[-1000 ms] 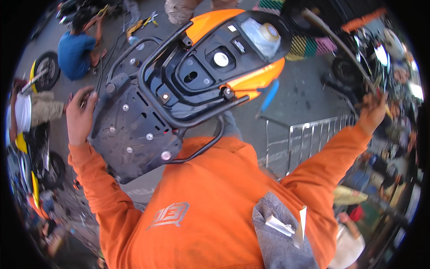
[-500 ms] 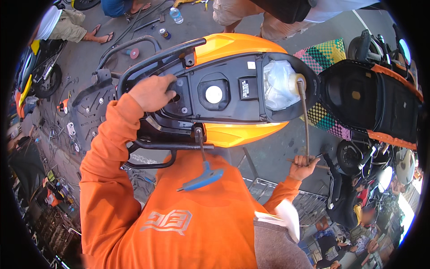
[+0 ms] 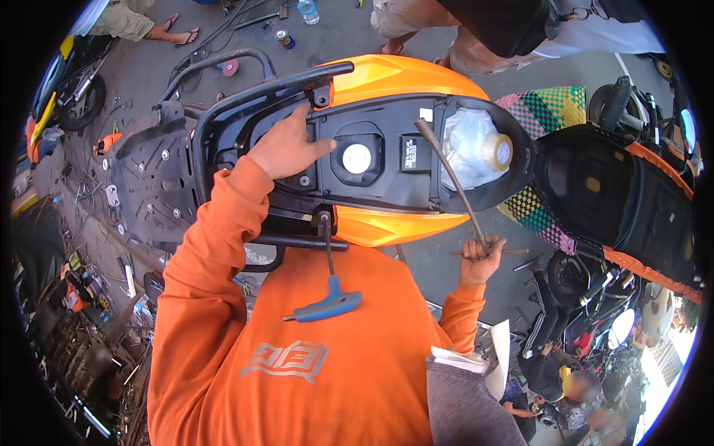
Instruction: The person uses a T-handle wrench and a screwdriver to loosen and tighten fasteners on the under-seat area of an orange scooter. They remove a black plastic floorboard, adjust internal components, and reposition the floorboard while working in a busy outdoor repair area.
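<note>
In front of me lies a motorcycle's rear body with its seat off, showing yellow-orange side panels (image 3: 405, 224) and a black center cover (image 3: 398, 182). My left hand (image 3: 294, 145) is open over the cover's rear end, fingers spread toward the round white-topped cap (image 3: 357, 158). Gripped near its crossbar in my right hand (image 3: 482, 262) is a long T-handle wrench (image 3: 460, 187). Its free end hangs over the black cover, left of the storage bin. A blue-handled hex key (image 3: 327, 301) stands in the near mount of the black grab rail (image 3: 256, 102), its handle against my orange shirt.
A clear plastic bag (image 3: 465, 137) and a tape roll (image 3: 497, 151) sit in the bin. The removed seat, underside showing (image 3: 595, 178), lies right on a checkered mat (image 3: 547, 104). People stand beyond the bike. A can (image 3: 285, 39) and bottle (image 3: 308, 11) are on the ground.
My right hand has moved left, and the wrench's end has swung from the tape roll to over the black cover. My left hand has shifted right along the cover, fingers now spread wider.
</note>
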The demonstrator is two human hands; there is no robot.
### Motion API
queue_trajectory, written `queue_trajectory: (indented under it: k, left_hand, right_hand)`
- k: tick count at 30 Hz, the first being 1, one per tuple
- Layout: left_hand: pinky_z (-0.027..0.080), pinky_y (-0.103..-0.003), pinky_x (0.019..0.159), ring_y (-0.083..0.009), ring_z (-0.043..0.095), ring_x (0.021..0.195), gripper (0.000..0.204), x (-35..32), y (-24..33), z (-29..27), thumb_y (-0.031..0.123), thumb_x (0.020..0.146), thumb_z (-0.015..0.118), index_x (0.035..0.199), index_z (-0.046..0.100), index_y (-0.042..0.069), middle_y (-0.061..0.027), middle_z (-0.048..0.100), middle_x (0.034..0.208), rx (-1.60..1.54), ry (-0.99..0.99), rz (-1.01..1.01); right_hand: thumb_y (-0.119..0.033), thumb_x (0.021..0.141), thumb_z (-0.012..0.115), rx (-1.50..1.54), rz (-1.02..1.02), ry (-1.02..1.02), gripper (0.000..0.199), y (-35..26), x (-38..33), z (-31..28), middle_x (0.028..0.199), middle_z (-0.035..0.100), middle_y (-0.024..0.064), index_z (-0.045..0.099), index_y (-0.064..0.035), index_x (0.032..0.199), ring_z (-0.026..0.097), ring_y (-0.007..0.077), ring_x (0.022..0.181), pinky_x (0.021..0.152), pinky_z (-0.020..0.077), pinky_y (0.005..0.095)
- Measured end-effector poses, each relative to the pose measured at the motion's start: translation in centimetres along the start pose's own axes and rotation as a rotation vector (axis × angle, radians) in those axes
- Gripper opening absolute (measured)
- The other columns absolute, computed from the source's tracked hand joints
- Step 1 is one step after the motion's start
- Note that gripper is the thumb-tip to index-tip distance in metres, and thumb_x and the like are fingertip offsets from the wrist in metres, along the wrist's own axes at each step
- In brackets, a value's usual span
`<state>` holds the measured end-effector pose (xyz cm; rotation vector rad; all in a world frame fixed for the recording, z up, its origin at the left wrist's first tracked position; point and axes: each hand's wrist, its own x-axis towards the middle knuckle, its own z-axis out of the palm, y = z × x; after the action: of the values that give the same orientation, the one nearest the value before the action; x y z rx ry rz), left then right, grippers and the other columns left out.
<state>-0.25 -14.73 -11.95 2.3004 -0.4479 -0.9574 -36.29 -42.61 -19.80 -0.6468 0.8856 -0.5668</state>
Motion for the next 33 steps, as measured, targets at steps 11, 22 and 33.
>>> queue_trajectory:
  k: [11, 22, 33]
  left_hand:
    - [0.031, -0.023, 0.049, -0.005, 0.039, 0.054, 0.075, 0.5, -0.5, 0.7, 0.006, 0.084, 0.072, 0.149, 0.033, 0.0, 0.004, 0.046, 0.078, -1.196, -0.161, -0.194]
    - [0.032, -0.024, 0.049, -0.0096, 0.043, 0.055, 0.1, 0.5, -0.8, -0.1, -0.003, 0.074, 0.076, 0.155, 0.017, 0.001, -0.0062, 0.055, 0.079, -1.031, -0.286, -0.095]
    - [0.033, -0.023, 0.047, -0.0084, 0.044, 0.056, 0.08, -4.3, 1.5, -4.0, -0.002, 0.074, 0.077, 0.144, 0.036, -0.005, -0.0078, 0.057, 0.08, -1.027, -0.373, 0.004]
  right_hand:
    - [-0.048, 0.105, 0.048, -0.044, -0.01, -0.066, 0.042, 0.0, -1.3, 2.8, 0.054, 0.022, -0.007, 0.054, -0.0096, 0.089, 0.018, 0.0066, 0.045, 0.048, 0.0263, 0.0277]
    - [-0.049, 0.106, 0.044, -0.089, -0.051, -0.064, 0.042, 0.9, -5.8, 4.2, 0.055, 0.022, -0.006, 0.051, -0.0121, 0.087, 0.017, 0.0084, 0.045, 0.047, 0.0265, 0.0282]
    - [-0.049, 0.107, 0.041, -0.096, -0.156, -0.029, 0.043, 1.0, -10.1, 4.9, 0.053, 0.021, -0.006, 0.052, -0.0122, 0.087, 0.017, 0.008, 0.045, 0.047, 0.0256, 0.0275]
